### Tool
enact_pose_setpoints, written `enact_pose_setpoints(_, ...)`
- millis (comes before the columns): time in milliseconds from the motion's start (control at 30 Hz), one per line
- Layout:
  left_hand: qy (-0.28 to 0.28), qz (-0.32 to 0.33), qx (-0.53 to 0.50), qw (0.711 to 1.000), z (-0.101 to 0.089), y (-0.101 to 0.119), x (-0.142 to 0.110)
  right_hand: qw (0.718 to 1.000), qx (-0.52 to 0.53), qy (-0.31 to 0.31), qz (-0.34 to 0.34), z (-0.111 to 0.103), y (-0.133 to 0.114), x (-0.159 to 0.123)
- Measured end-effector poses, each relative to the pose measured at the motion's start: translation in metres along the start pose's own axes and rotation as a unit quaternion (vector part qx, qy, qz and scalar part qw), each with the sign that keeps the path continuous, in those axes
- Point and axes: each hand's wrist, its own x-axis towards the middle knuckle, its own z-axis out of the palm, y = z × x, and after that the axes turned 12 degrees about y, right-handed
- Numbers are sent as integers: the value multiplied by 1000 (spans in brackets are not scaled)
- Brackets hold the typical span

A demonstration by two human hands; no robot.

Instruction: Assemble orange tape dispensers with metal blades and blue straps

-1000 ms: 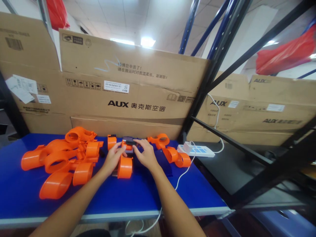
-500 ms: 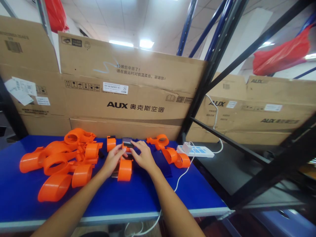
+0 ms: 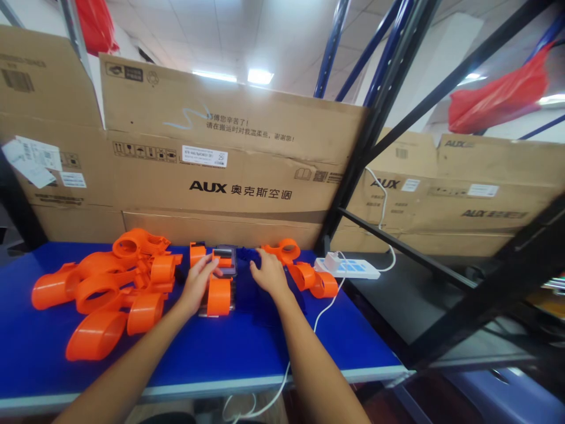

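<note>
My left hand [image 3: 199, 284] is closed on an orange plastic tape dispenser [image 3: 224, 262] with a black roller across its top; a dark frame shows behind it. Just below this sits another orange ring-shaped piece [image 3: 219, 297] with dark parts at its sides. To the right, my right hand [image 3: 270, 272] reaches over a dark blue pile [image 3: 247, 294], thumb and index finger apart, with nothing visible between them. What lies under its other fingers is hidden. Behind my left hand stands one more orange ring [image 3: 196, 253].
A heap of orange dispenser bodies [image 3: 97, 327] covers the table's left side. Several more orange rings [image 3: 302, 275] lie on the right, beside a white power strip [image 3: 346, 266] with its cable. A cardboard wall [image 3: 247, 218] closes the back; a black rack post [image 3: 348, 171] rises at the right.
My right hand has let go of the roller end of the dispenser and moved right over the dark blue pile. My left hand stays on the dispenser, which has shifted slightly left.
</note>
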Motion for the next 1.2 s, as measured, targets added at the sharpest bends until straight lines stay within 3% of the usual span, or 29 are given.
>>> enact_pose_setpoints(167, 0, -3, 8, 1000, 0, -2, 0, 996, -34, -72, -36, -2, -4, -2)
enact_pose_setpoints(567, -1, 11, 28, 1000, 0, 1, -2, 992, -35, -114, -45, -4, -5, -2)
enact_pose_setpoints(967, -6, 18, 44, 999, 2, 4, -4, 996, 13, -91, -14, 0, -4, 2)
enact_pose_setpoints(1200, -9, -1, 28, 1000, 0, 4, -4, 996, 77, -35, 13, -3, -2, 4)
